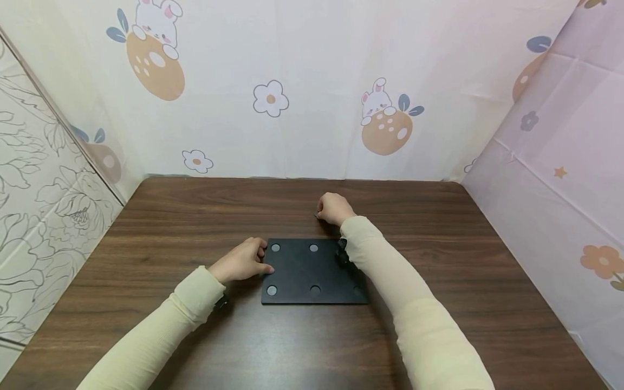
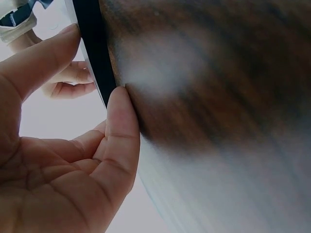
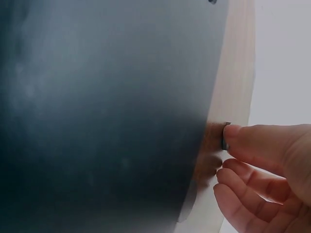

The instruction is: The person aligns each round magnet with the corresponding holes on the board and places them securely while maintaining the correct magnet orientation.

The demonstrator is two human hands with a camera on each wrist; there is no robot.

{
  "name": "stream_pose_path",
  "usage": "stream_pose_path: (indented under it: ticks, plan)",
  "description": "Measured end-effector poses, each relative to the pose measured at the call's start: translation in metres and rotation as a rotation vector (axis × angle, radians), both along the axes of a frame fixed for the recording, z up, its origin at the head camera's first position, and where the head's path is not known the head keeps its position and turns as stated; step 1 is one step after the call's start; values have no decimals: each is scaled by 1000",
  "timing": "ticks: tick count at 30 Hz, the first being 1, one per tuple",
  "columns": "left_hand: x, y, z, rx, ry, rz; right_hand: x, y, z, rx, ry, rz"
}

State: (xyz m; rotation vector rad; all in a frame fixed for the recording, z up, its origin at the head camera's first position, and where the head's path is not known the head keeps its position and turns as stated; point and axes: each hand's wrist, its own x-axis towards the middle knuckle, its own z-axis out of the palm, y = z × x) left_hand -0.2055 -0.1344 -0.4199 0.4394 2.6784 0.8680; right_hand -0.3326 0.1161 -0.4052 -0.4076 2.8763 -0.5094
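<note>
Left hand (image 2: 73, 155): palm (image 2: 41, 187), wrist view only

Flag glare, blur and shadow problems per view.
Head: soft glare on the table in front of the black board, shadow beside the left sleeve; left wrist: left fingers fairly crisp, wood blurred with a pale glare patch; right wrist: board soft and hazy, darker at lower left, background washed out.

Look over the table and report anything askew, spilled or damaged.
Nothing plainly stands out. The black board lies flat and straight by the left hand, and no spill or damage shows on the brown table. The right hand pinches a small dark piece; the right sleeve hides part of the board.
</note>
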Motion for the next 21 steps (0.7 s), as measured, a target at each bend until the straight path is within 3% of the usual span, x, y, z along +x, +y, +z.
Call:
stream_pose_path:
  ticks: [10,21]
  plan:
    - [2,0,1,13,-17,5,2,6,-5,11,30,55]
    - [2,0,1,16,-20,10,17,20,11,26,102,99]
